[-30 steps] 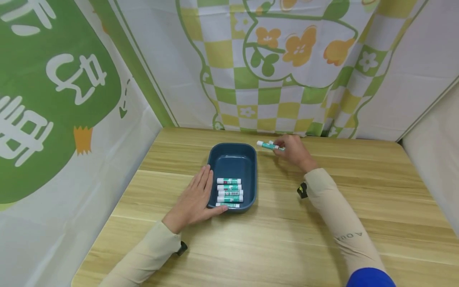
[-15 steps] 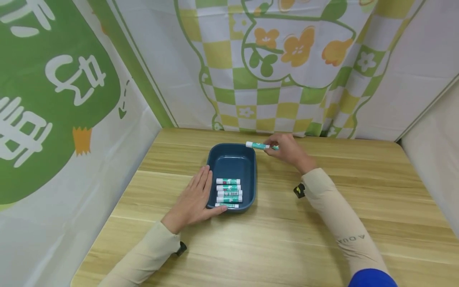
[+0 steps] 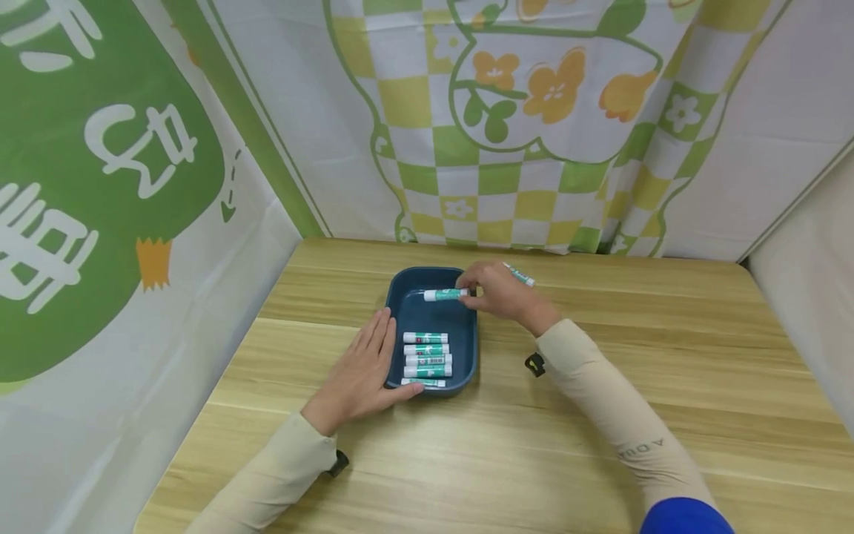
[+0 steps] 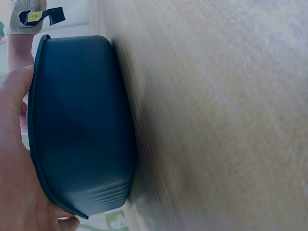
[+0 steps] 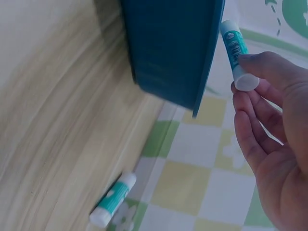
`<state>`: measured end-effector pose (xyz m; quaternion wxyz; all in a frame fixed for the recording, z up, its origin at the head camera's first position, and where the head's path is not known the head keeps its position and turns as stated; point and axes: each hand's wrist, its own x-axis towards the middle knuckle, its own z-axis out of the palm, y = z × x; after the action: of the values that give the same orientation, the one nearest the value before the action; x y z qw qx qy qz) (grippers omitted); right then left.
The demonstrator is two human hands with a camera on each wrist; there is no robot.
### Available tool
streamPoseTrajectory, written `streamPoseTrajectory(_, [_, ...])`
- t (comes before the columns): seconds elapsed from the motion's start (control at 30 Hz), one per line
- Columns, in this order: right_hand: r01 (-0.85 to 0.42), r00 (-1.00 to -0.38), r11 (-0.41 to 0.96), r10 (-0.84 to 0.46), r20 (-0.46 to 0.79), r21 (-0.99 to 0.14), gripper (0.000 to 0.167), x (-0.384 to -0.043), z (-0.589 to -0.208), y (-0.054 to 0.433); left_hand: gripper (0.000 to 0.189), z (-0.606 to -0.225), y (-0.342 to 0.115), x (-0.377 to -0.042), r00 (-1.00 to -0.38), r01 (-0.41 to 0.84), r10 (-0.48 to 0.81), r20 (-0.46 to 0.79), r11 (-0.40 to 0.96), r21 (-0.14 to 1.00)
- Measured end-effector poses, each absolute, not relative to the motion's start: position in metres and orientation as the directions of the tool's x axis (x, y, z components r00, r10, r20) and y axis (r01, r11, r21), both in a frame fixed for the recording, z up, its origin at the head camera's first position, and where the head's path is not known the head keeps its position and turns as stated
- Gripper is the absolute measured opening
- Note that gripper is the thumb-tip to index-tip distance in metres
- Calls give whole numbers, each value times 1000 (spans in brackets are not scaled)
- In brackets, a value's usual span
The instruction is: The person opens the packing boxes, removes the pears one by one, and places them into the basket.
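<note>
A dark blue rectangular box (image 3: 437,317) stands on the table, with several white-and-green glue sticks (image 3: 428,360) lying side by side in its near half. My right hand (image 3: 505,294) pinches another glue stick (image 3: 442,295) by one end between thumb and fingers, over the far part of the box. In the right wrist view that glue stick (image 5: 235,50) is above the box's rim. My left hand (image 3: 356,371) rests along the box's left rim, fingers straight, thumb at the near rim. From the left wrist, the box's outer wall (image 4: 82,120) fills much of the view.
One more glue stick (image 3: 520,275) lies on the table behind my right hand, near the back edge; the right wrist view shows this glue stick (image 5: 113,199) too. A checked curtain (image 3: 497,185) hangs behind the wooden table (image 3: 507,452), and a green-and-white cloth (image 3: 167,222) covers the left side.
My right hand has moved left and nearer with the glue stick, from beside the box to over it. The glue stick on the table has come into fuller view. My left hand stays put.
</note>
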<state>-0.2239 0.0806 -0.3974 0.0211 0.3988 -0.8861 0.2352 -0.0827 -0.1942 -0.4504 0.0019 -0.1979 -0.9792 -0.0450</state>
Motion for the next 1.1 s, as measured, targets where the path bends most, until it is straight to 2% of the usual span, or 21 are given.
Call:
streamPoseTrajectory(0.23, [-795,-591,515,-777,217,-320,19,-219,-403,62,118,-450,-195,-82,-922,387,387,23,918,85])
streamPoseTrajectory(0.4, [-825,-544,474,-814,204,-307,15,-217,-408,52,118,-450,-194,-83,-922,388,387,20,919,78])
streamPoseTrajectory(0.83, [-815,-550,491,-823,143,-308,12,-215,-420,38,118,-451,-194,-83,-919,394,394,24,916,75])
streamPoseTrajectory(1.1, [-820,-547,482,-818,177,-309,24,-215,-413,41,117,-450,-194,-83,-919,394,393,29,915,87])
